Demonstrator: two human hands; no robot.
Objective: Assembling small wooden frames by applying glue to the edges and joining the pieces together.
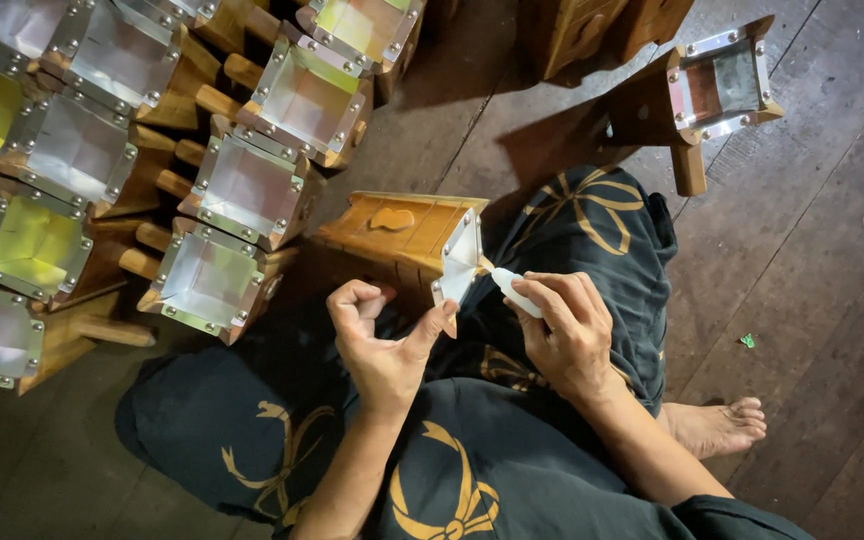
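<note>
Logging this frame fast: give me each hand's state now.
Left hand: fingers curled, thumb pressed on the wooden box at its metal-lined rim.
Right hand: closed on a small white tube, tip at the rim.
</note>
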